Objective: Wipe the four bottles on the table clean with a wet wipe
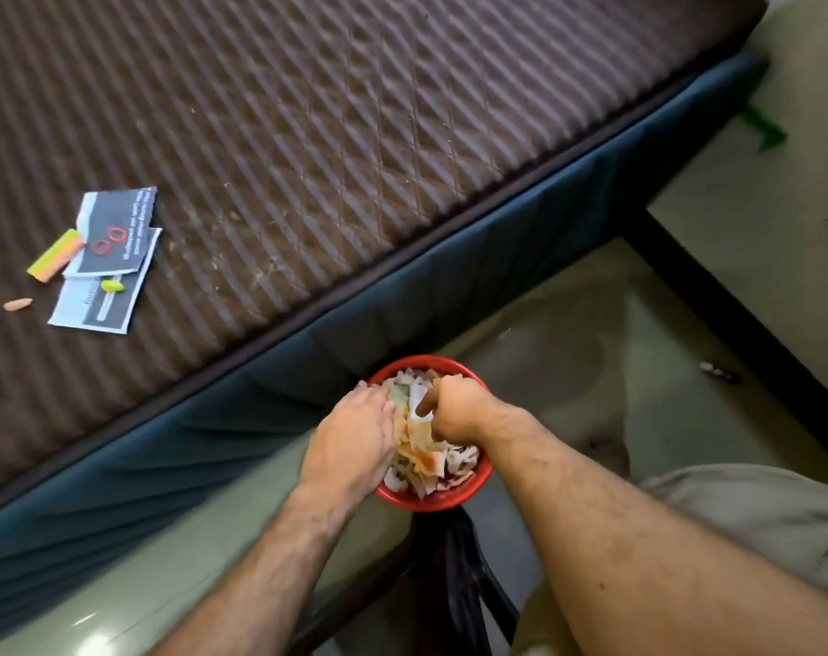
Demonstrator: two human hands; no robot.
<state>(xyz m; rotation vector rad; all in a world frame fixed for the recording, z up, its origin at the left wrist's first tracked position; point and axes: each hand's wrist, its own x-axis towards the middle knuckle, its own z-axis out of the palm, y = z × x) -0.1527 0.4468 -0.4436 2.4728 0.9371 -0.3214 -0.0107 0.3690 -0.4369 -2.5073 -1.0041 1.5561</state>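
Head view looks down on a red bin (450, 500) on the floor, packed with crumpled paper scraps (426, 459). Left hand (350, 442) presses flat on the scraps, its grip loose and straight-fingered. Right hand (454, 404) curls into the scraps; whether its grip holds any, I cannot tell. Torn leaflets (111, 258) on the brown ribbed mattress (308, 134) carry writing too blurred to read. No bottles or wipe show.

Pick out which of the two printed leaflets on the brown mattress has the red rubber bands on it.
The upper, darker leaflet, lying farther from the person, carries the red rubber bands. The lower leaflet it overlaps holds a small yellow-green item instead.
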